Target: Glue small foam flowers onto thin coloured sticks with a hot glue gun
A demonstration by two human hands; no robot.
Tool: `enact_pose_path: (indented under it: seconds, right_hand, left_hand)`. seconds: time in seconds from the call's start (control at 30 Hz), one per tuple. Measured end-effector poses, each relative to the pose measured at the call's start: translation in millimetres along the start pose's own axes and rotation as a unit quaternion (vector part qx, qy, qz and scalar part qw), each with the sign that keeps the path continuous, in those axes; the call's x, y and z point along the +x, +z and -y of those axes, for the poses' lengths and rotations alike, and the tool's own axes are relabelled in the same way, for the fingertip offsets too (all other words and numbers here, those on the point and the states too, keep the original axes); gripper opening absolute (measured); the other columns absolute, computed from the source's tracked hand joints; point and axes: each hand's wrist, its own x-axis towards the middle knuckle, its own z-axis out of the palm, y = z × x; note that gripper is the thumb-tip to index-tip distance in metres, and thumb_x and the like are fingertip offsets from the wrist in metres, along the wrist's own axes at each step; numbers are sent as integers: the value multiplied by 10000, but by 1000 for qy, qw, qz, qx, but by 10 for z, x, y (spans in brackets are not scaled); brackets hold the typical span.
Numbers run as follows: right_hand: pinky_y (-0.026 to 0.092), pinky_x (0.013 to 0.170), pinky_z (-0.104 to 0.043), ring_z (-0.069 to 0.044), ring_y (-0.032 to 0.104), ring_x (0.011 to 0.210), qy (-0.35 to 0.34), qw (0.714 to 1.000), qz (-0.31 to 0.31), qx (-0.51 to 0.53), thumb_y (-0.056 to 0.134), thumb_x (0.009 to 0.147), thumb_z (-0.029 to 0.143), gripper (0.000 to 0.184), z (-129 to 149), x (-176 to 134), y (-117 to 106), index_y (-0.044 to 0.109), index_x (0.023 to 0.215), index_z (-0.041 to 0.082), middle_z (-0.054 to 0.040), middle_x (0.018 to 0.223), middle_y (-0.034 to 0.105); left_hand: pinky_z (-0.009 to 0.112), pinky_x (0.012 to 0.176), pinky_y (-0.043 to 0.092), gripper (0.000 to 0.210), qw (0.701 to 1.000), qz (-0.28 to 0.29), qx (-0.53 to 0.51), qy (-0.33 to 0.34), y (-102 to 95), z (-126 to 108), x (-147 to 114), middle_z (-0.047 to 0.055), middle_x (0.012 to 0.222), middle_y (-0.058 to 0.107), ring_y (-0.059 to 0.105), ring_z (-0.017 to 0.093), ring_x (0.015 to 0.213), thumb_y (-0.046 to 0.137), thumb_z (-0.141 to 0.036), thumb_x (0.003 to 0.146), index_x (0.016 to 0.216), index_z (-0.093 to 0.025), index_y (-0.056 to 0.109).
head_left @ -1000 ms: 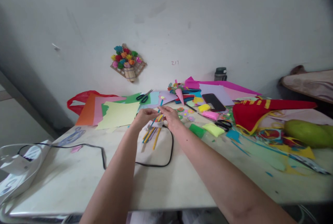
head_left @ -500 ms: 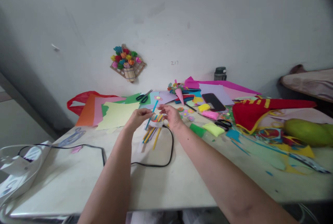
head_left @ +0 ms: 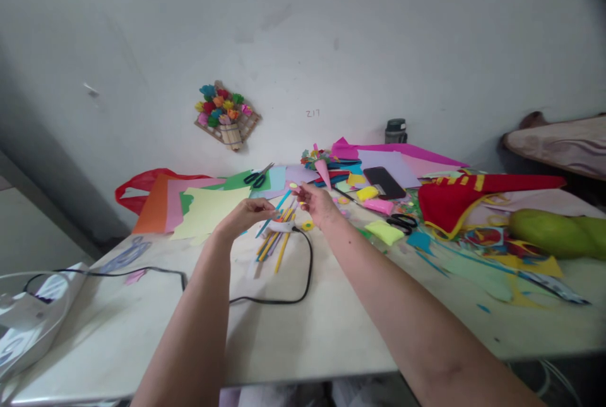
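Note:
My left hand is closed in a pinch on a thin blue stick, which slants up to the right. At the stick's upper end sits a small paper flower with a yellow centre. My right hand has its thumb and fingertips closed at the flower's edge; its other fingers are curled. Beneath the hands, a white glue gun lies on the table across several coloured paper sticks, mostly yellow and blue. My fingers partly hide the gun.
Coloured paper sheets and black-handled scissors lie at the back left. A black cord loops over the table. To the right are a phone, clay packs, a second pair of scissors and red cloth.
My right hand has closed in on the flower, and its fingertips are now at the flower's edge. The flower and stick have tilted further right. The whole view has shifted slightly.

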Motion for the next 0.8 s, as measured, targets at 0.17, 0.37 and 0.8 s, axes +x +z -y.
enact_pose_path:
  seconds: [0.17,0.37,0.8]
  right_hand:
    - [249,386,-189,-74,488,517,-11,1000,-8,-17,642,613,264,131,4,-3,0,635,658,141,-34,676,648]
    - [230,393,-192,-71,469,504,-54,997,-35,-53,680,549,277,160,12,-24,8,612,595,140,-20,628,626]
    - [213,381,-189,-71,460,481,-68,995,-29,-69,676,539,294,192,-6,-25,-3,555,550,146,10,537,554]
  left_hand:
    - [187,422,243,226,1000,9,-5,-10,15,-65,-20,9,550,521,367,69,493,686,-364,577,611,-145,640]
    - [192,419,226,244,1000,-3,28,-2,-39,5,2,6,548,507,333,65,478,670,-374,597,657,-139,650]
    - [202,446,250,244,996,-21,90,0,-63,67,12,-1,527,520,364,76,479,660,-391,592,649,-154,659]
